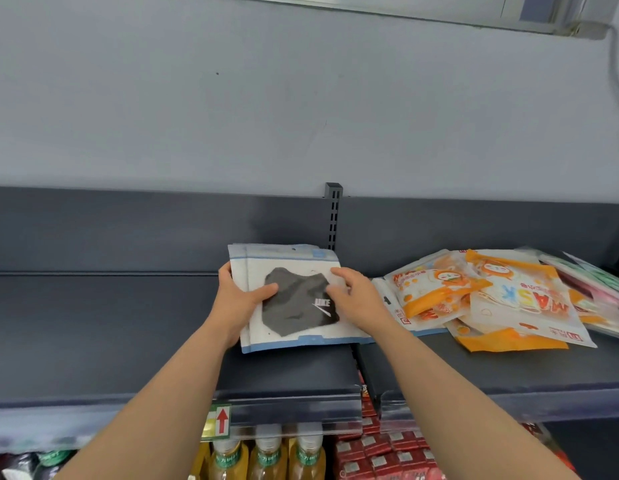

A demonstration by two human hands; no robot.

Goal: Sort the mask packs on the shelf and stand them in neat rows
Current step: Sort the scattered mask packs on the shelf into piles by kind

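Note:
A small stack of white-and-blue mask packs (294,327), the top one showing a black mask, lies tilted on the dark shelf (128,323) near its middle. My left hand (239,299) grips the stack's left edge, thumb on top. My right hand (356,296) rests on the stack's right side, fingers curled over the top pack. To the right lies a loose heap of orange-and-white mask packs (509,299), flat and overlapping. Further right are pink and green packs (599,292), partly cut off by the frame.
An upright slotted post (333,216) splits the shelf's back panel behind the stack. Below the shelf front stand drink bottles (266,455) and red boxes (387,452). A price tag with a red arrow (220,420) hangs on the shelf edge.

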